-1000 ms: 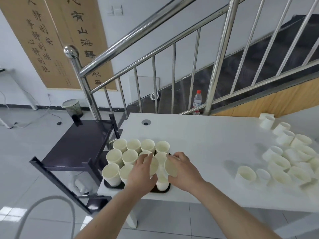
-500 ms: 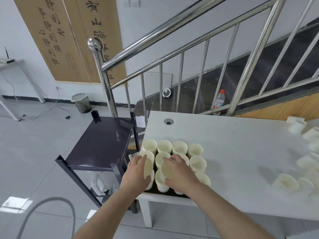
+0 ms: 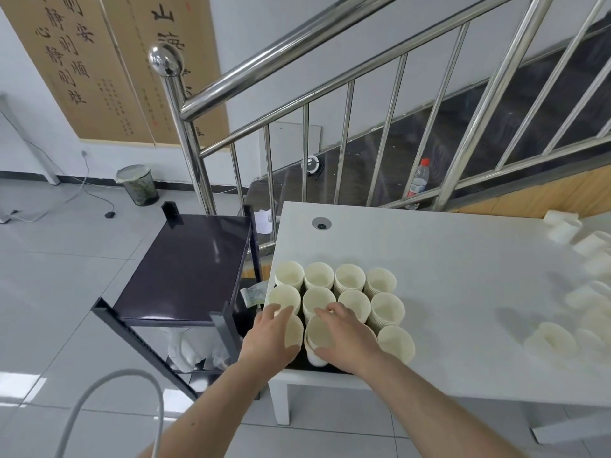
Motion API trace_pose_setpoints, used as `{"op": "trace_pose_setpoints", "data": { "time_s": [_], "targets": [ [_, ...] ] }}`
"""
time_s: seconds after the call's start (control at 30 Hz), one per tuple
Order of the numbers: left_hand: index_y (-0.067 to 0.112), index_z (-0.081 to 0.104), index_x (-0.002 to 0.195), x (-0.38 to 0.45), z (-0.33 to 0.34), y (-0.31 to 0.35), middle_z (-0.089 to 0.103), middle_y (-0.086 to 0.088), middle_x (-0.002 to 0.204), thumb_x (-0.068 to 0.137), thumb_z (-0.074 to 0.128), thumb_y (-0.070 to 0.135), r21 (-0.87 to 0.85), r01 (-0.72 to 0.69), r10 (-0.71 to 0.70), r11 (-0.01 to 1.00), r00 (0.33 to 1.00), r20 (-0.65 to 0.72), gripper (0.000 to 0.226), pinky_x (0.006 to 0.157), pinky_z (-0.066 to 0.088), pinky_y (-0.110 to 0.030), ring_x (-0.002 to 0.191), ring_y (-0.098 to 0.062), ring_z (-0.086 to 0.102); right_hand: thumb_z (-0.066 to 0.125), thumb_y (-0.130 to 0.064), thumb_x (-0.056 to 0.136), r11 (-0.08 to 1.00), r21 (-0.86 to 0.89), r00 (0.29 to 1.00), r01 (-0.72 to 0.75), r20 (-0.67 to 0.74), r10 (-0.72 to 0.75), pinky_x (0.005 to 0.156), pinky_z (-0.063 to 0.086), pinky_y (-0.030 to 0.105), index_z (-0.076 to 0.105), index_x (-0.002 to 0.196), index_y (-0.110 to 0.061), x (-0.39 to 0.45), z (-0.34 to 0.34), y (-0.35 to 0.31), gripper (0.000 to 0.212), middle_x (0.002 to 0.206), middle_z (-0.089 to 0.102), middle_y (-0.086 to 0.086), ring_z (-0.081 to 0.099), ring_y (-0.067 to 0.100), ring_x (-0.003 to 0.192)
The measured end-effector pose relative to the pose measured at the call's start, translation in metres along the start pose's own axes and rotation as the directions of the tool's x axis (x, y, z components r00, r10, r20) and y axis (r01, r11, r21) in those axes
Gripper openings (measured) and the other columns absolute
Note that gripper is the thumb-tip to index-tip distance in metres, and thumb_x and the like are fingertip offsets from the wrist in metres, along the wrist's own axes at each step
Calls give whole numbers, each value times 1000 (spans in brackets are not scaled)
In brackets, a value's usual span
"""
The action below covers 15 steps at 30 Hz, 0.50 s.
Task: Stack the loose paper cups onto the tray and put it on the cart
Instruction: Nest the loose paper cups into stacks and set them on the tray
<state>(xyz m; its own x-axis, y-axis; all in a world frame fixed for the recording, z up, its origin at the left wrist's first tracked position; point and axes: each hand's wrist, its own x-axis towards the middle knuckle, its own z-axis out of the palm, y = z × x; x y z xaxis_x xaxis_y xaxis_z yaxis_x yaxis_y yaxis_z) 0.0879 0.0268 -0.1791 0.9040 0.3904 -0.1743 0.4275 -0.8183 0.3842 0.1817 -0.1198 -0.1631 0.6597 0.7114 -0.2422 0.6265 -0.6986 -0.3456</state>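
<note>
Left hand: your left hand [image 3: 269,338] sits at the tray's near-left corner, fingers spread and laid against the side of the near-left cup [image 3: 293,330]. They look wrapped loosely round it, but you cannot tell from here whether the grip is firm.
Right hand: your right hand [image 3: 347,335] is just right of the left one, fingers and thumb curled round the tilted cup [image 3: 319,332] in the tray's near row, mouth turned toward you.
Tray: the black tray [image 3: 299,363] lies on the table's near-left corner, only its dark near edge showing under the cups.
Stacks: the cup stacks [image 3: 350,292] fill the tray in rows, upright, touching one another; several show ribbed rims where cups nest.
Loose cups: the loose cups [image 3: 555,338] lie scattered on the table well right of the tray, some on their sides, blurred toward the frame edge.
Table: the white table [image 3: 463,276] carries tray and cups; a round cable port [image 3: 321,223] sits beyond the tray.
Cart: the dark cart [image 3: 188,269] stands just left of the tray, against the table's left end, its top shelf bare of cups.
Beyond the table: a steel railing [image 3: 297,51] runs up the stairs, with a bottle [image 3: 417,183] on a step behind it.
Left of the cart: a bin [image 3: 137,185] stands on the tiled floor by the wall.
</note>
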Motion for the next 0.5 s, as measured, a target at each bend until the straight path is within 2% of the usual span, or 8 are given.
{"op": "trace_pose_setpoints", "data": {
  "time_s": [0.2,0.5],
  "targets": [
    [29,36,139,6,6,-7,31,5,144,88,60,42,13,16,-16,1000,1000,-5,58,92,49,-34,131,-18,33,63,-27,86,999,-38,1000,-18,18,19,79,42,29,40,142,-24,8,6,1,61,142,34,-3,38,19,127],
    [27,43,135,11,10,-9,38,9,137,87,63,38,-3,19,-19,1000,1000,0,53,88,50,-31,119,-14,47,64,-25,86,999,-35,1000,-4,18,5,81,41,30,39,143,-25,14,11,2,62,139,37,-4,43,20,121]
  ]
}}
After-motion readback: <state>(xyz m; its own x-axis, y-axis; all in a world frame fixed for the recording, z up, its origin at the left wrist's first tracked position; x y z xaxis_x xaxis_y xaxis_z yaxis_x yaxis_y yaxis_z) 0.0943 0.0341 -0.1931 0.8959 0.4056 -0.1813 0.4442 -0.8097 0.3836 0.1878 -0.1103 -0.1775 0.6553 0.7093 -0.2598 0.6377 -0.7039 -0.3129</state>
